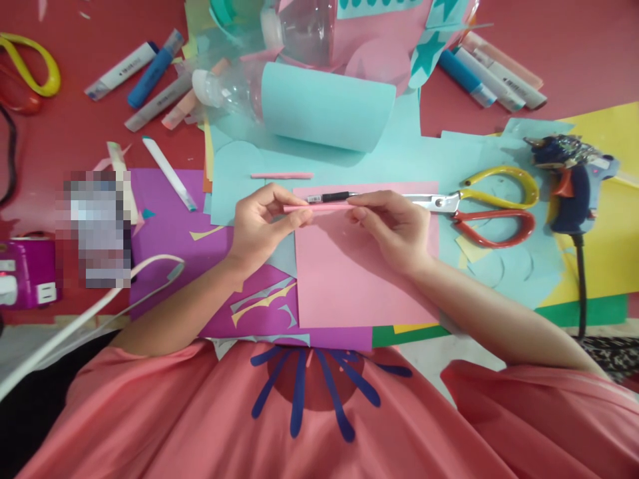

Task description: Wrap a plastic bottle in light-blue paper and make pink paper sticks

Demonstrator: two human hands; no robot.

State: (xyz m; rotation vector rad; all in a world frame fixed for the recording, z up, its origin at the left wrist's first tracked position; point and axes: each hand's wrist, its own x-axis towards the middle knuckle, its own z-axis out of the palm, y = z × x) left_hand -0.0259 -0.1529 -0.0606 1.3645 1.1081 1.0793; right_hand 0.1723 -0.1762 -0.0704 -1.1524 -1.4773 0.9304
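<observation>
A narrow pink paper roll is stretched between my two hands, pinched at its left end by my left hand and at its right end by my right hand. Just behind it lies a black pen, partly hidden by my fingers. Under my hands is a pink paper sheet. Another thin pink paper roll rests on light blue paper a little farther back. Scissors with yellow and red handles lie right of my right hand, their blades partly covered by it.
A bottle wrapped in light blue paper lies at the back. A glue gun stands at right, its cord hanging toward me. Several markers are at back left, more markers at back right. A white cable crosses the left side.
</observation>
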